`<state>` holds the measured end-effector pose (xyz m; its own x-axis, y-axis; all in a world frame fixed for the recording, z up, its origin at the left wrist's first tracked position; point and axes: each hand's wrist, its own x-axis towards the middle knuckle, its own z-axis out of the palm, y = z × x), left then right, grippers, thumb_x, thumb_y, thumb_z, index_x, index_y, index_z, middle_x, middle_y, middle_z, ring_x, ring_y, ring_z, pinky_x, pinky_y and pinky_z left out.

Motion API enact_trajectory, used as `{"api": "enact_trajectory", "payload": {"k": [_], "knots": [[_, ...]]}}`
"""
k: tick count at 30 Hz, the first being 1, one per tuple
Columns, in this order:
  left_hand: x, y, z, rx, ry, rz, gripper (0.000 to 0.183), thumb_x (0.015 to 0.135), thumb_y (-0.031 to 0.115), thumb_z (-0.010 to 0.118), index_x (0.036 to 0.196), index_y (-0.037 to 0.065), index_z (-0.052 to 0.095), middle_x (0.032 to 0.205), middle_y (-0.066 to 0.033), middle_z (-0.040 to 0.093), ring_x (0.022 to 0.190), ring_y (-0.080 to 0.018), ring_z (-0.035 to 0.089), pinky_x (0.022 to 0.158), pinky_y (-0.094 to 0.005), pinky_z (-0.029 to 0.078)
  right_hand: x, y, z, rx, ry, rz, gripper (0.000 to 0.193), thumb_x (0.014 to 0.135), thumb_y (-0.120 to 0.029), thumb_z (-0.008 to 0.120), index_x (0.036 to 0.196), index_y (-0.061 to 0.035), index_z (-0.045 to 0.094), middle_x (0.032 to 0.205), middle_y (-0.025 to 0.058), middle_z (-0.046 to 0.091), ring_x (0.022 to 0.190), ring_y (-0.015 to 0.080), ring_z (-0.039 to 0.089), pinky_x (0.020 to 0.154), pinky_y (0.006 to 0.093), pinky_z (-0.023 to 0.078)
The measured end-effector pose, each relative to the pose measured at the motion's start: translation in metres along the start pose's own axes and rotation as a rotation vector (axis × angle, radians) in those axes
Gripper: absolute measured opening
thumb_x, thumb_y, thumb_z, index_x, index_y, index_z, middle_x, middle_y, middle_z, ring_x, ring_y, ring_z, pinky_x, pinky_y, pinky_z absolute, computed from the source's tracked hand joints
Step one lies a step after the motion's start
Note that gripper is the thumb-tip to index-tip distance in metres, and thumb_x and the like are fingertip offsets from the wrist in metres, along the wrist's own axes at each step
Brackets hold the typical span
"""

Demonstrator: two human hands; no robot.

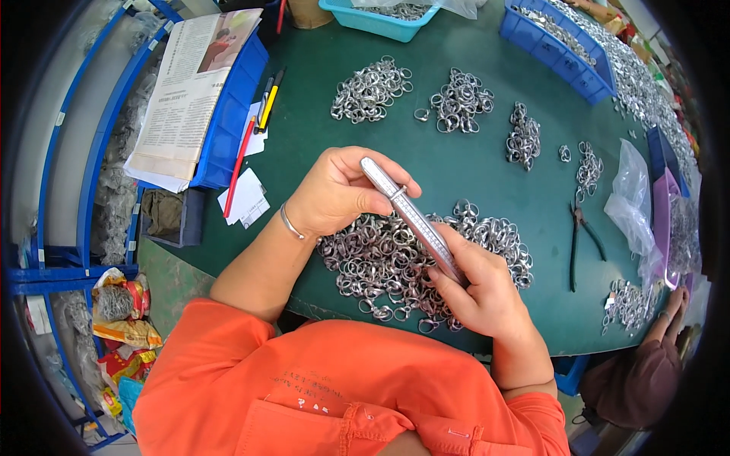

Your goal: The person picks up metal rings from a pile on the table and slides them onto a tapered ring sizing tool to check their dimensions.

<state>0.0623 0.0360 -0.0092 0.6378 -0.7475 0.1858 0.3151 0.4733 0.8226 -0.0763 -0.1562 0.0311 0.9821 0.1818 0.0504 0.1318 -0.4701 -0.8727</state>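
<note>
A newspaper (182, 102) lies on a blue bin (232, 118) beside pliers-free white paper (245, 199).

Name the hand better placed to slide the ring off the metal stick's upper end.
Probably the left hand: it is right by the ring, while the right hand grips the metal stick lower down.

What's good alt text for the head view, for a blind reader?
A person's right hand holds a metal rod with a ring around it, left hand beside the ring, above a heap of rings on a green table. Smaller piles lie beyond.
</note>
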Motion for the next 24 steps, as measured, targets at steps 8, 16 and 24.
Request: {"api": "enact_trajectory", "payload": {"k": [8,16,24], "knots": [[0.003,0.005,0.006,0.148,0.076,-0.043,0.028,0.070,-0.001,0.069,0.097,-0.001,0.061,0.091,-0.0138,0.058,0.083,-0.0195,0.059,0.076,-0.0283,0.049,0.001,0.001,0.003,-0.067,0.038,0.007,0.046,0.078,-0.004,0.059,0.122,-0.0021,0.046,0.090,0.0186,0.060,0.077,0.0324,0.061,0.067,0.0354,0.049],[0.002,0.004,-0.017,-0.466,0.114,0.089,0.033,0.082,0.011,0.062,0.113,0.004,0.053,0.105,-0.0121,0.054,0.086,-0.0170,0.050,0.078,-0.0301,0.047,0.001,-0.002,0.001,0.036,0.056,0.097,0.044,0.079,-0.002,0.058,0.122,-0.0017,0.047,0.084,0.0169,0.059,0.070,0.0272,0.060,0.066,0.0317,0.048],[0.000,0.006,-0.013,-0.463,0.093,0.060,0.030,0.083,0.015,0.063,0.110,0.005,0.054,0.106,-0.0100,0.051,0.085,-0.0156,0.050,0.077,-0.0291,0.047,0.002,0.004,0.003,0.018,0.115,0.090,0.045,0.078,-0.001,0.059,0.121,0.0014,0.047,0.086,0.0164,0.059,0.069,0.0239,0.060,0.064,0.0297,0.047]]}}
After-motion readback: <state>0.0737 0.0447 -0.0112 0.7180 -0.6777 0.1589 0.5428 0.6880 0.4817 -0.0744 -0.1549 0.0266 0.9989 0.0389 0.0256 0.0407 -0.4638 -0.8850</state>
